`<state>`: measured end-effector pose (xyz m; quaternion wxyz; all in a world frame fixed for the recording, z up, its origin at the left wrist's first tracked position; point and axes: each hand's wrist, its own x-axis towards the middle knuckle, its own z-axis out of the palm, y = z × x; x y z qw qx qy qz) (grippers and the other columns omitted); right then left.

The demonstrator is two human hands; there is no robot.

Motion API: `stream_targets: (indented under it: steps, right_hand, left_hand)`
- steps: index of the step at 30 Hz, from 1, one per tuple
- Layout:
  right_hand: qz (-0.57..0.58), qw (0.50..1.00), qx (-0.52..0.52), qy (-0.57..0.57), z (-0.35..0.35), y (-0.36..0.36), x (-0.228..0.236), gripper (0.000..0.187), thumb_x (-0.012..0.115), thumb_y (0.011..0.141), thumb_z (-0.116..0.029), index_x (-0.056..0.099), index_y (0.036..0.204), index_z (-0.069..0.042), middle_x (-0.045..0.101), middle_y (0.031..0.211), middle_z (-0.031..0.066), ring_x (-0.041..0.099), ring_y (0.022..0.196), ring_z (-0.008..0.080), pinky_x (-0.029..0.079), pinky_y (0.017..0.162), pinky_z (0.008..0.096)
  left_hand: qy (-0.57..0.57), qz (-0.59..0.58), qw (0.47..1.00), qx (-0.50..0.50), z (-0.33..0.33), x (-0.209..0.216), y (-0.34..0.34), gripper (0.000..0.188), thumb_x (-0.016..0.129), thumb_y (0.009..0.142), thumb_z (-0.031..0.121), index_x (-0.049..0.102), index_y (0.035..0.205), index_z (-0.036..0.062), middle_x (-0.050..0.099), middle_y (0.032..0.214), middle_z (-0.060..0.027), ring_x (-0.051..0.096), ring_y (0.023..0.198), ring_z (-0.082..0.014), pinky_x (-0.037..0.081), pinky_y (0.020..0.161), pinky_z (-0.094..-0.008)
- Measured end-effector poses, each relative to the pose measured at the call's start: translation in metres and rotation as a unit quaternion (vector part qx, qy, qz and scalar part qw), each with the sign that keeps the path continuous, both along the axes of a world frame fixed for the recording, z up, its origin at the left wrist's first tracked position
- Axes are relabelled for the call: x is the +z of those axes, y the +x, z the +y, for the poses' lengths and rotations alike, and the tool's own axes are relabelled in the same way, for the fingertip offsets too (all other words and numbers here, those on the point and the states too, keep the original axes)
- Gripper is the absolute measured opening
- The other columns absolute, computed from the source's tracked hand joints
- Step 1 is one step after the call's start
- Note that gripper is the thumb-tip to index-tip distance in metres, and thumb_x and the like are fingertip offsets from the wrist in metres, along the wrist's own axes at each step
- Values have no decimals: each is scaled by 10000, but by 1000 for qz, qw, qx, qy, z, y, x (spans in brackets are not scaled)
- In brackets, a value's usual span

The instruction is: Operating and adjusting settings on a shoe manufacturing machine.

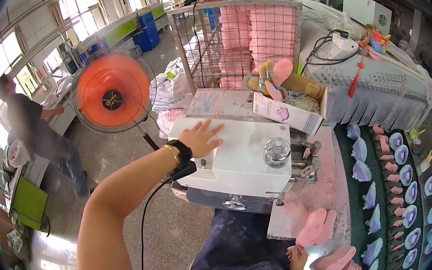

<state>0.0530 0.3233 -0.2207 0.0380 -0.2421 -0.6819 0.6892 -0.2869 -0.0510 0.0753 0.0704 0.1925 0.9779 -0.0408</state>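
A green conveyor runs along the right of the white bench machine, carrying lilac shaped pieces and small pink ones. Beyond the machine stands a wire cage packed with stacked pink pieces. To the machine's left is a pedestal fan with orange blades; against its far right edge sits an open carton with brushes and twine. A pink-dusted table fills the strip between machine and conveyor, and a pale flat plate juts out at the machine's near right corner.

Nearer the person than that corner, and farther right, lies a pile of pink insoles, leaning in overlapping layers. A pair of pink insoles rests at the plate's right side, side by side, long axes running away from the person and tipped slightly right at the far end.

The left hand lies on the left part of the machine's top, fingers spread, well apart from the insoles. The right hand is much the nearer one: the pair lies just ahead of its fingers and a little right, near end toward them, while the pile is just beside it on the right. Its fingers look curled; whether they touch or pinch an insole, I cannot tell.
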Motion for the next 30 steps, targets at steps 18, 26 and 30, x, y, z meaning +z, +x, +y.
stream_targets:
  steps: [18,26,30]
  right_hand:
    - [10,1000,13,9,-1,1,5,217,540,966,-127,686,891,16,635,693,40,526,583,69,397,543,200]
    - [4,1000,7,7,-2,1,6,215,545,963,-124,689,882,13,634,685,42,533,584,71,402,548,198]
    - [1,1000,2,9,-2,1,8,217,533,968,-110,682,885,25,638,697,49,542,592,76,412,552,204]
  left_hand:
    - [223,57,970,81,-3,-12,-80,193,667,877,256,756,992,129,731,964,-122,689,917,-309,531,827,-389]
    - [260,79,957,97,6,-14,-86,137,681,835,225,765,904,142,729,916,-116,689,862,-296,530,769,-391]
    - [211,106,969,78,0,-25,-99,187,568,882,169,726,978,137,716,1010,-133,680,939,-355,542,825,-456]
